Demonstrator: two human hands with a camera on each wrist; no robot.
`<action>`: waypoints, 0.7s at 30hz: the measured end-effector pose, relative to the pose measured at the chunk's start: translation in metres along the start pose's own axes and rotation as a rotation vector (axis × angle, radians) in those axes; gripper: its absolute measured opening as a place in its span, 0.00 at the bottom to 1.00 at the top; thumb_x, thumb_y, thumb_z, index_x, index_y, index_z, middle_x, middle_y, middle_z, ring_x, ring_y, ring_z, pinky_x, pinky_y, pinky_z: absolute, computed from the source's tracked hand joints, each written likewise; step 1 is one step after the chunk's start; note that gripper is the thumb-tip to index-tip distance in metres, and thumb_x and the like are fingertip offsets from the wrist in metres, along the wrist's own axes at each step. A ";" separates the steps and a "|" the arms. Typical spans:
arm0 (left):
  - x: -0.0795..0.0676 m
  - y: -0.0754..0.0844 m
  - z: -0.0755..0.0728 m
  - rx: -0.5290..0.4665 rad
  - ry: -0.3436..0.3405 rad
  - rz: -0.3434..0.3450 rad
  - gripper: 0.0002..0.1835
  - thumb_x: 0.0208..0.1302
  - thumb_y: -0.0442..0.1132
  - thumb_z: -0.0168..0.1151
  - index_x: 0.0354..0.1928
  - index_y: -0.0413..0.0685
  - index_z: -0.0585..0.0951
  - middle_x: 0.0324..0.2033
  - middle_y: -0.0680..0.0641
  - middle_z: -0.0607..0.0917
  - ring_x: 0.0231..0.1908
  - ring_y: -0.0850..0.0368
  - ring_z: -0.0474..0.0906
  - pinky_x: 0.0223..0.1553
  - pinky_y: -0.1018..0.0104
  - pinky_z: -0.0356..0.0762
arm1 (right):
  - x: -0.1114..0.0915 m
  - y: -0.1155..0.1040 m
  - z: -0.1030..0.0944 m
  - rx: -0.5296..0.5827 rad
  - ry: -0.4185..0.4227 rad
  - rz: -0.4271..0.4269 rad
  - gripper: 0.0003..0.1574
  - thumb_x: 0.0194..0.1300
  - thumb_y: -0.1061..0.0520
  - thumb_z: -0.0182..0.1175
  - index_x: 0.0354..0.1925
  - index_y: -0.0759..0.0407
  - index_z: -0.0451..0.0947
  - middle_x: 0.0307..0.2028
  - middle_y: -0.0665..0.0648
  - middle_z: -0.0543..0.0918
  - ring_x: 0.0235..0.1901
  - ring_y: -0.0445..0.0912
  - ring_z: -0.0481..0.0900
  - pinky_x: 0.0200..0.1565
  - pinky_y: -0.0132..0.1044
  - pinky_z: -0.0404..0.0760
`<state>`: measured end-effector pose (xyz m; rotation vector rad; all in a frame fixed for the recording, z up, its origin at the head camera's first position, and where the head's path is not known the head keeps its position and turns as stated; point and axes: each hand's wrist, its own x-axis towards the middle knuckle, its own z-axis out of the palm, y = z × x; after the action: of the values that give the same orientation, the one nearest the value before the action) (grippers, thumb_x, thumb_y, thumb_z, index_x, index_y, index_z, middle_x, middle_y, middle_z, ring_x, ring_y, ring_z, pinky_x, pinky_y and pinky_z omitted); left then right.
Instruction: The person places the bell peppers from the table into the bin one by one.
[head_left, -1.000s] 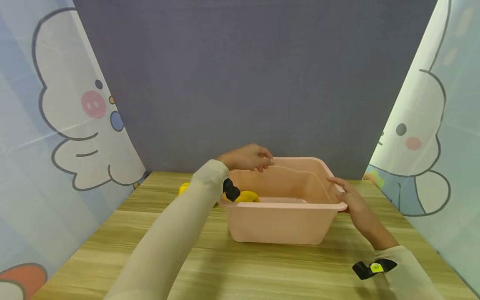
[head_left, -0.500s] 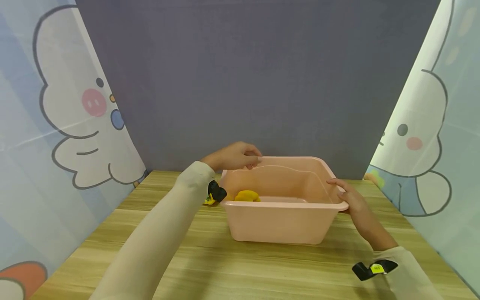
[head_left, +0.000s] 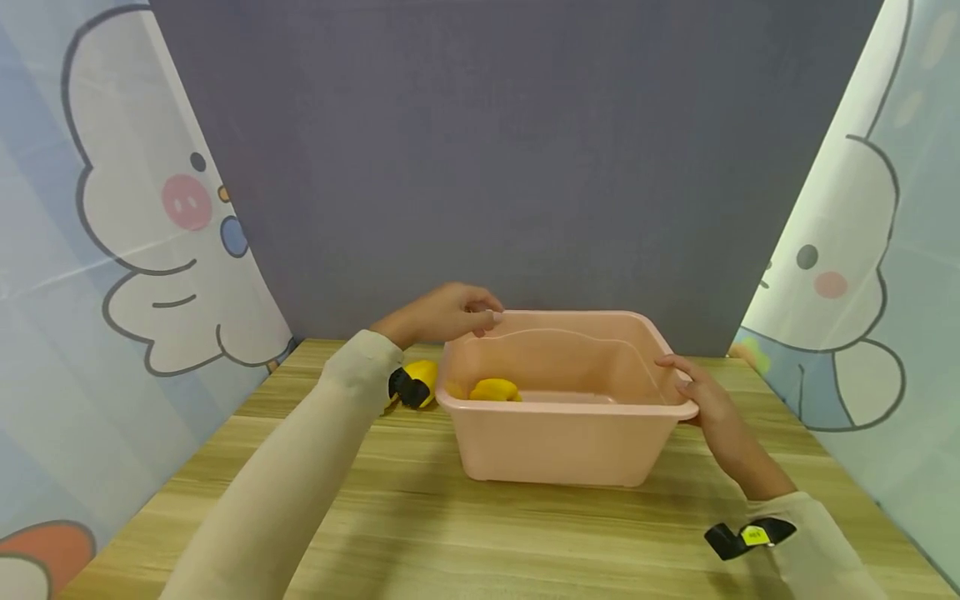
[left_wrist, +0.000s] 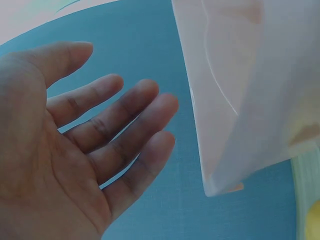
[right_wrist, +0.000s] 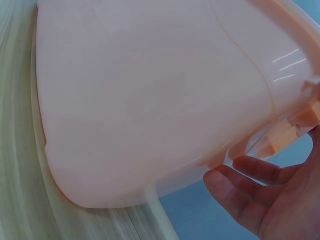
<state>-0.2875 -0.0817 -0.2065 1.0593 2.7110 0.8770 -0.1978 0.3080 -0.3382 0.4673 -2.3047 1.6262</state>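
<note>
A pink plastic basin [head_left: 551,443] stands on the wooden table. My right hand [head_left: 708,408] holds its right rim, the thumb over the top; in the right wrist view its fingers [right_wrist: 225,187] reach under the rim. My left hand [head_left: 450,313] hovers by the basin's far left corner, holding nothing. In the left wrist view that palm [left_wrist: 60,165] faces the camera with fingers spread, apart from the basin wall. Inside the basin at left lies a smooth, rounded yellow thing [head_left: 493,390], partly hidden by the front rim.
Another yellow thing [head_left: 424,372] lies on the table left of the basin, partly covered by the black camera [head_left: 408,388] on my left wrist. A dark grey panel [head_left: 480,150] rises right behind the basin. Cartoon-printed curtains [head_left: 135,275] flank both sides.
My left hand has moved left along the basin's far rim, uncovering more of its inside and the yellow thing on the table. My right hand has stayed on the rim.
</note>
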 end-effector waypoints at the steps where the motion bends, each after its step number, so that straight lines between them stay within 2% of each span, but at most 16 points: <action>1: -0.003 -0.002 0.000 -0.010 0.006 0.002 0.18 0.75 0.49 0.56 0.60 0.51 0.80 0.44 0.54 0.86 0.43 0.56 0.82 0.48 0.56 0.79 | 0.000 0.000 0.000 0.000 -0.001 -0.003 0.21 0.81 0.53 0.39 0.64 0.43 0.71 0.58 0.39 0.67 0.44 0.39 0.78 0.38 0.36 0.80; 9: -0.026 -0.017 -0.003 -0.163 0.070 0.002 0.18 0.75 0.47 0.56 0.61 0.51 0.79 0.45 0.51 0.86 0.48 0.47 0.82 0.52 0.48 0.79 | 0.001 -0.001 0.000 -0.014 -0.021 -0.015 0.22 0.81 0.50 0.37 0.65 0.46 0.69 0.58 0.38 0.67 0.46 0.40 0.77 0.39 0.36 0.80; 13: -0.038 -0.023 -0.005 -0.232 0.090 0.006 0.20 0.76 0.49 0.56 0.62 0.49 0.78 0.48 0.49 0.86 0.49 0.46 0.82 0.54 0.52 0.79 | 0.000 0.000 0.000 -0.016 -0.022 -0.007 0.23 0.81 0.49 0.37 0.66 0.48 0.68 0.59 0.38 0.67 0.46 0.40 0.77 0.39 0.37 0.80; 17: -0.048 -0.029 -0.004 -0.269 0.102 0.012 0.20 0.76 0.50 0.55 0.63 0.50 0.77 0.50 0.49 0.84 0.50 0.50 0.81 0.53 0.58 0.79 | -0.001 0.001 -0.001 -0.031 -0.023 -0.002 0.25 0.81 0.48 0.37 0.68 0.52 0.66 0.60 0.40 0.65 0.47 0.40 0.77 0.40 0.37 0.80; 21: -0.057 -0.034 -0.003 -0.303 0.133 0.025 0.19 0.76 0.49 0.55 0.62 0.50 0.78 0.51 0.47 0.83 0.51 0.49 0.80 0.53 0.59 0.79 | -0.001 0.001 0.000 -0.046 -0.022 -0.003 0.27 0.81 0.47 0.36 0.69 0.57 0.64 0.61 0.41 0.65 0.47 0.39 0.76 0.40 0.37 0.80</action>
<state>-0.2657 -0.1399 -0.2286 1.0036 2.5555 1.3552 -0.1969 0.3086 -0.3396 0.4806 -2.3501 1.5708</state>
